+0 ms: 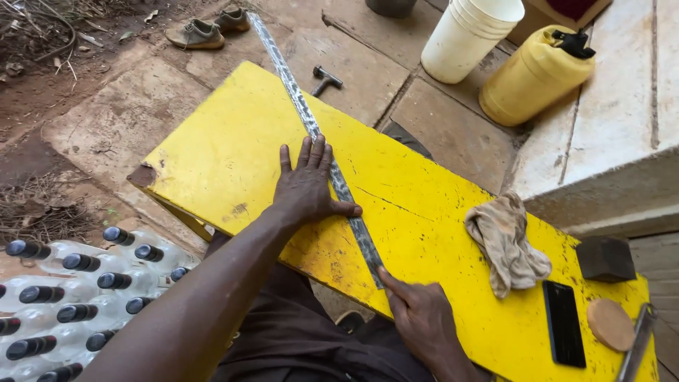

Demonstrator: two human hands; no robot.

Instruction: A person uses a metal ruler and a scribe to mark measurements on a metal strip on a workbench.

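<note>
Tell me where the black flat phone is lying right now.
In the head view, the black flat phone lies on the yellow wooden board, near its right end, between the crumpled beige cloth and the round tan disc.

A long, thin metal strip (pixel 332 166) lies flat, slanting across the yellow table (pixel 226 141). It is grey and mottled, and its far end overhangs the edge.

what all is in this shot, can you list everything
metal strip: one, grey, diagonal across the board
board: one, yellow, centre
rag: one, beige, on board right
phone: one, black, on board
disc: one, tan, beside phone
block: one, dark, board's right edge
hammer: one, grey, on paving
shoes: two, olive, top left
buckets: stacked, white, top
jerrycan: one, yellow, top right
bottles: many, clear, black caps, lower left
left hand: flat on strip
right hand: at strip's near end
</note>
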